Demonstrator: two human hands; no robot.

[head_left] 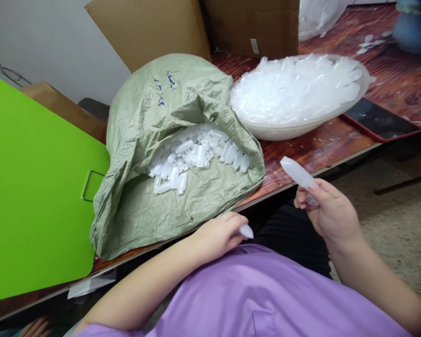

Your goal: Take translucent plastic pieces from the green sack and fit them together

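Note:
Between the fingers of my right hand (331,210) is a white translucent plastic piece (296,171), flattened at its far end and raised in front of the table edge. Another pale bit shows under those fingers. My left hand (224,234) is closed near my lap around a second white plastic piece (246,231), with only its tip visible. Ahead of my left hand lies a green woven sack (154,215), its mouth open toward me. Many similar small white plastic pieces (199,152) spill inside the opening. A white bowl (287,131) beside the sack is heaped with more pieces.
A phone with a red case (382,119) lies right of the bowl. Cardboard boxes (245,28) stand behind. A bright green panel (38,196) is at the left. Loose white bits and a blue object (414,28) sit at the back right. Another person's hand (37,326) shows bottom left.

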